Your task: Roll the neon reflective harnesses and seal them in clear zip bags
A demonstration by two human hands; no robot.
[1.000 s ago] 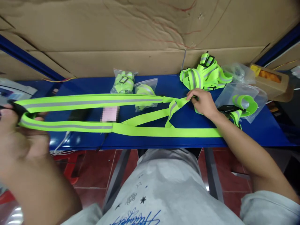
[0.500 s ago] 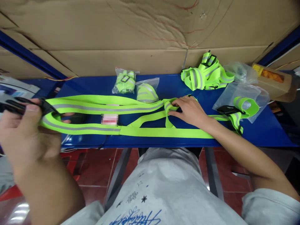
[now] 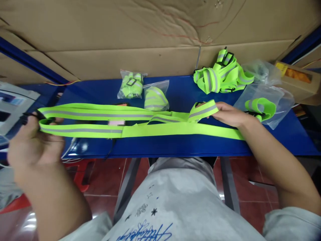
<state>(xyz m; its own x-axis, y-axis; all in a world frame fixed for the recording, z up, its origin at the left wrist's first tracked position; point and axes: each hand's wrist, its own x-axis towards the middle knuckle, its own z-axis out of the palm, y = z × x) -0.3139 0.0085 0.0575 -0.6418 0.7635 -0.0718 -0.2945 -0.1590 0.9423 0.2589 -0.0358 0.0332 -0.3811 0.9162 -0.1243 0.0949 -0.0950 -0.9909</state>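
A neon-yellow reflective strap vest with grey stripes stretches between my hands above the blue table. My left hand is closed around its looped end at the left, where a black buckle shows by the fingers. At the other side my right hand grips a folded-over strap loop, its fingers partly hidden behind the band. A white label shows between the two long bands. The vest's right end passes behind my right forearm.
Two bagged reflective strap bundles, one left of the other, lie at the back of the blue table. A loose strap pile, a see-through bag, a rolled yellow band and a cardboard box are at right. Cardboard lines the back.
My right hand has moved right, lifting a strap loop with it. My left hand has shifted slightly, and the bands now lie straighter and closer together.
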